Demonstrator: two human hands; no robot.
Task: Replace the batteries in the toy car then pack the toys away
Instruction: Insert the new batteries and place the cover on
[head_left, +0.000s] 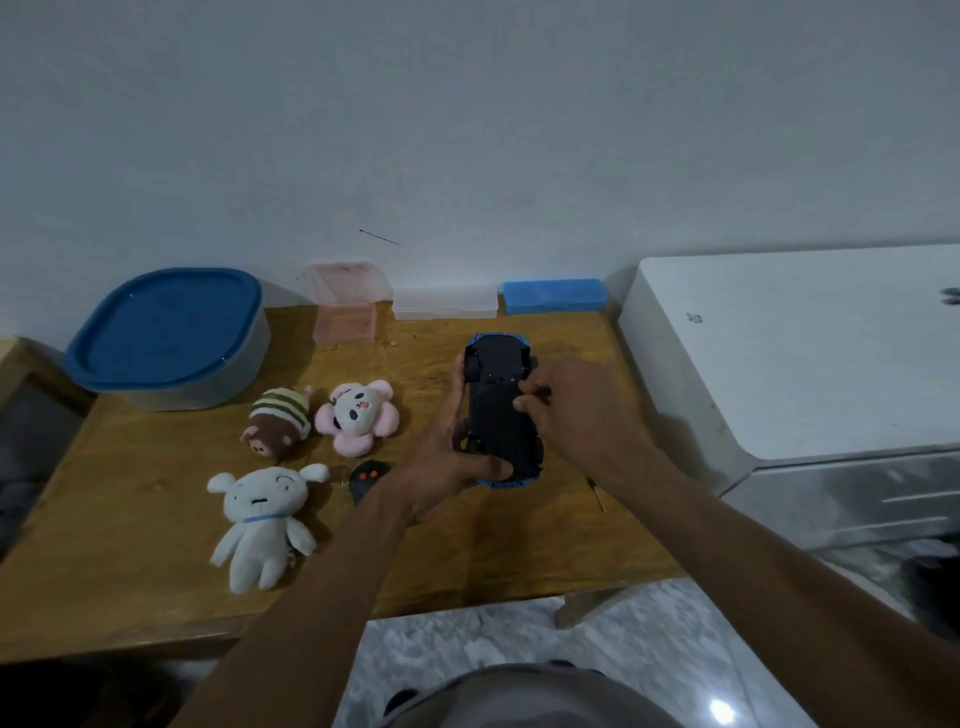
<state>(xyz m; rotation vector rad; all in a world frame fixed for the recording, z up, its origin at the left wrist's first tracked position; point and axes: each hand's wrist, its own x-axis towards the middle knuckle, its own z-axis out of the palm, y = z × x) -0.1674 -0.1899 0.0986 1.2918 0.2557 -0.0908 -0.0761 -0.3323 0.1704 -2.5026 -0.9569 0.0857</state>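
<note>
While left hand (445, 470) grips toy car (500, 421) belly-up, exposing its underside | right hand (567, 410) pinches there, likely battery cover.

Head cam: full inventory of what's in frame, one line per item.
toy car: 1, blue body, black underside up, held over table
brown striped plush: 1, brown and cream, table centre-left
pink flower plush: 1, pink and white, beside striped one
white plush: 1, white, blue collar, near front
remote: 1, black, red buttons, beside left wrist
thin tool: 1, dark, maybe screwdriver, under right forearm
tub: 1, grey, blue lid, back left
pink box: 1, translucent, lid open, back wall
clear box: 1, whitish, back wall
blue box: 1, blue, back wall
table: 1, wood
cabinet: 1, white, right of table
left hand: 1, grips car
right hand: 1, fingertips at car's underside, grip unclear
</note>
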